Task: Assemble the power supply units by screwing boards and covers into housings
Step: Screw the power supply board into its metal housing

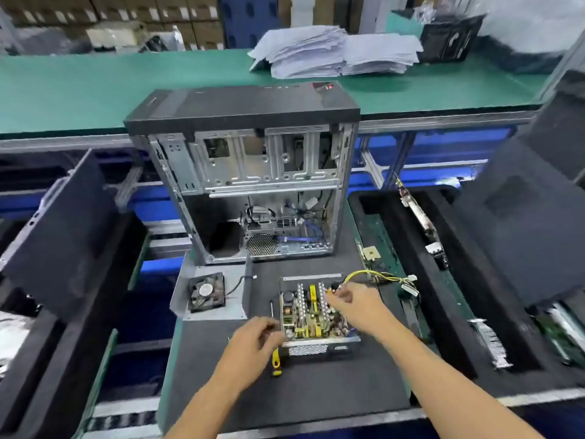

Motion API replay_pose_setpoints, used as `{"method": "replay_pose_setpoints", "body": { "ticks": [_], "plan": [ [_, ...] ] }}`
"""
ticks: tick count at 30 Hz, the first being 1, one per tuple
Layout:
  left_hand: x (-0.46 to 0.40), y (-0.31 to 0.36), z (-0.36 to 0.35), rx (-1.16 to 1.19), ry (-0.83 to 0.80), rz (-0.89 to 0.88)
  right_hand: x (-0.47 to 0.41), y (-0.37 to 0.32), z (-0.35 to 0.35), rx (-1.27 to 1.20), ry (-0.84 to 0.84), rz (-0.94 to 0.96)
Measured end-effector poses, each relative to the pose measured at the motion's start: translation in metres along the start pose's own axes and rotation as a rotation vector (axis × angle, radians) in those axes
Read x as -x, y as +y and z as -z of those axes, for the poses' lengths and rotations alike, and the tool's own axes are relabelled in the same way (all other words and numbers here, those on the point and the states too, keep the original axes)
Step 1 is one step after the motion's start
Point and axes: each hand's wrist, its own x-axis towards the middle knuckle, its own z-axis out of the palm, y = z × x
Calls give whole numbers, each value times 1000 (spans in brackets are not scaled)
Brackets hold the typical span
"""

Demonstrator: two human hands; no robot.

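Fan cover (211, 293) lies left on the dark mat (316, 394), left hand (253, 342) curled over the yellow screwdriver (276, 362), grip unclear, housing (319, 343) holds the board (311, 313), right hand (356, 307) pinching at its top edge, empty-handed or not unclear.

Left hand (257, 339) fingers curled at the near-left corner of the power supply housing (319, 345); whatever they pinch is too small to tell. It covers most of the yellow-handled screwdriver (276, 362). Right hand (356, 307) hides the circuit board's (308, 312) far-right part; fingertip contact unclear. Both forearms cut off by the bottom edge. Foam trays (47, 280) at left and right run out of frame. Background boxes (449, 36) blurred.
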Motion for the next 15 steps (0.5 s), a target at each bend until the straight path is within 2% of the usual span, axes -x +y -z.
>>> {"method": "replay_pose_setpoints", "body": {
  "ticks": [4, 8, 12, 15],
  "plan": [
    [1, 4, -11, 2, -202, -31, -13, -23, -23, 238, 37, -43],
    [0, 2, -19, -152, -120, -146, -22, -25, -36, 390, 63, -80],
    [-6, 6, -23, -206, -35, -163, -30, -21, -38, 347, 99, -54],
    [-20, 9, -18, -203, 28, -129, -40, -14, -22, 103, 48, -53]
  ]
}}
